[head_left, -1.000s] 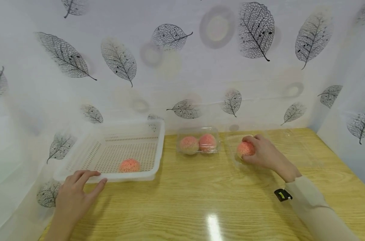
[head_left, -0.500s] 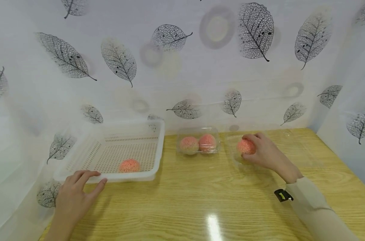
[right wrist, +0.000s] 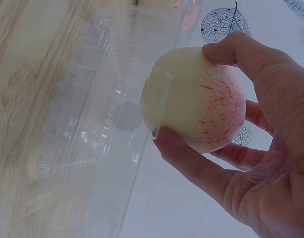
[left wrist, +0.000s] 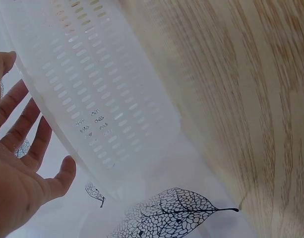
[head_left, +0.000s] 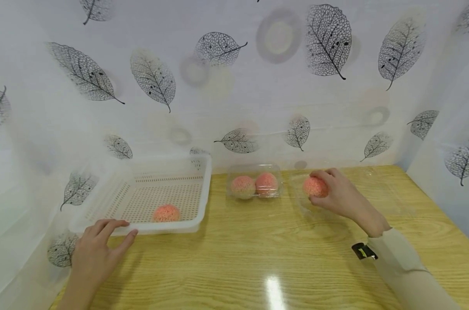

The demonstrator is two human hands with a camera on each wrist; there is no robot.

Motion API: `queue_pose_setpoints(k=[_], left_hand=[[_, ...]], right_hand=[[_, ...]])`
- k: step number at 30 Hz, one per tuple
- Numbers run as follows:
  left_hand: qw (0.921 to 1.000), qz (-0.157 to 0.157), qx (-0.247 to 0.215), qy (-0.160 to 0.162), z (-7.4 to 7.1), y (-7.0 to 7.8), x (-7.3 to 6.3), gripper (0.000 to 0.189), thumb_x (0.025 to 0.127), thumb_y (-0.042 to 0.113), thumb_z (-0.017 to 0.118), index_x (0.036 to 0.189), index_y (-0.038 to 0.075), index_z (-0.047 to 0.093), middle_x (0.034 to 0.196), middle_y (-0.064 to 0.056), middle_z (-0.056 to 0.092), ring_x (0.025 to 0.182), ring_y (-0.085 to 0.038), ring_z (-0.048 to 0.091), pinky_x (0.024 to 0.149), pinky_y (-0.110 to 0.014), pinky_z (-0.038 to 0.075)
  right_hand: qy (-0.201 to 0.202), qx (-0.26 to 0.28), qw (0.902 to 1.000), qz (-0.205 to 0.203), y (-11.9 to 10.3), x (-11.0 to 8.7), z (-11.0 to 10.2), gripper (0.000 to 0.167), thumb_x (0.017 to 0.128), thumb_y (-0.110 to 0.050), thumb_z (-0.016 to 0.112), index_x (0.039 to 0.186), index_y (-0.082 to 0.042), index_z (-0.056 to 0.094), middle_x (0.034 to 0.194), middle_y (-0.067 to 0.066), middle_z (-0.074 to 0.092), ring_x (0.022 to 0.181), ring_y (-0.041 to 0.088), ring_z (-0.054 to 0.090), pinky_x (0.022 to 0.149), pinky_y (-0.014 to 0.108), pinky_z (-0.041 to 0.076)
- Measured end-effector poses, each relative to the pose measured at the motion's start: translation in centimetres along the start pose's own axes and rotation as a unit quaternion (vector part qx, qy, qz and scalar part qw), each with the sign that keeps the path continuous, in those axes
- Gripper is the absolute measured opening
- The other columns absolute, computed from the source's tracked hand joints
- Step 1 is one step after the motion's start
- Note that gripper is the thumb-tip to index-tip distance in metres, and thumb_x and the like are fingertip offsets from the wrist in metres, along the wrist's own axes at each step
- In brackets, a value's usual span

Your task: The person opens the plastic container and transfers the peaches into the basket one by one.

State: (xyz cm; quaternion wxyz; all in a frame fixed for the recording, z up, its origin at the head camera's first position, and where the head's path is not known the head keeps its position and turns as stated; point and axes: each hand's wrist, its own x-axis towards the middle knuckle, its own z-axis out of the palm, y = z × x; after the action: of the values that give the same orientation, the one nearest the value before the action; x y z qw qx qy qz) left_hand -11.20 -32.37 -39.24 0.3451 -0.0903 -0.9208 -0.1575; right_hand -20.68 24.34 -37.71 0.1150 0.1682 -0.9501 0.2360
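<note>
Head view: the held peach [head_left: 315, 187], gripped between the thumb and fingers of the right hand [head_left: 340, 196], is slightly higher than a second ago, over the left part of a clear container [head_left: 305, 212]. The left hand [head_left: 94, 249] has stayed at the near rim of the white basket [head_left: 204, 198], its fingers loosely spread. One peach [head_left: 166, 213] lies in that basket, by the near wall. Between basket and container, a clear plastic box [head_left: 254, 167] holds two more peaches [head_left: 243, 187] side by side on the wood-grain desk [head_left: 238, 258].

The right wrist view shows the held peach's pale, red-flecked side, where the head view shows mainly its pink top; the container's edge crosses in front of it, and whether they touch I cannot tell. The left wrist view shows the basket's slotted wall up close.
</note>
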Motion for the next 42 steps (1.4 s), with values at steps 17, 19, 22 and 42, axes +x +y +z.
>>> queue_pose_setpoints(k=[17,19,22,42], left_hand=[[0.9999,0.011,-0.004,0.007,0.1,-0.2,-0.1,0.031,0.071,0.018,0.089,0.098,0.011,0.075,0.100,-0.014,0.069,0.087,-0.043,0.063,0.071,-0.064,0.047],[0.9999,0.010,-0.004,0.007,0.1,-0.2,-0.1,0.031,0.071,0.018,0.089,0.098,0.011,0.075,0.100,-0.014,0.069,0.087,-0.043,0.063,0.070,-0.064,0.047],[1.0000,0.006,-0.003,0.003,0.0,-0.2,-0.1,0.031,0.071,0.017,0.089,0.098,0.011,0.074,0.100,-0.014,0.069,0.087,-0.042,0.062,0.071,-0.064,0.047],[1.0000,0.005,-0.001,0.003,0.1,-0.3,-0.1,0.031,0.071,0.016,0.089,0.098,0.011,0.074,0.100,-0.014,0.068,0.088,-0.041,0.062,0.073,-0.062,0.047]], right_hand=[[0.011,-0.012,0.9996,-0.024,-1.7,0.2,-0.6,0.057,0.080,-0.021,0.082,0.130,-0.002,0.062,0.117,0.027,0.060,0.096,0.038,0.064,0.078,0.054,0.059],[0.014,-0.015,0.9994,-0.027,-1.9,0.2,-0.7,0.057,0.080,-0.021,0.082,0.130,-0.002,0.062,0.117,0.026,0.060,0.096,0.037,0.064,0.079,0.054,0.059],[0.019,-0.018,0.9992,-0.031,-2.2,0.3,-0.7,0.057,0.079,-0.020,0.083,0.129,-0.003,0.062,0.117,0.025,0.061,0.097,0.037,0.064,0.079,0.054,0.059],[0.000,0.009,0.9993,-0.037,-5.1,0.7,-0.2,0.057,0.081,-0.020,0.082,0.132,-0.007,0.061,0.124,0.025,0.057,0.098,0.040,0.067,0.076,0.054,0.062]])
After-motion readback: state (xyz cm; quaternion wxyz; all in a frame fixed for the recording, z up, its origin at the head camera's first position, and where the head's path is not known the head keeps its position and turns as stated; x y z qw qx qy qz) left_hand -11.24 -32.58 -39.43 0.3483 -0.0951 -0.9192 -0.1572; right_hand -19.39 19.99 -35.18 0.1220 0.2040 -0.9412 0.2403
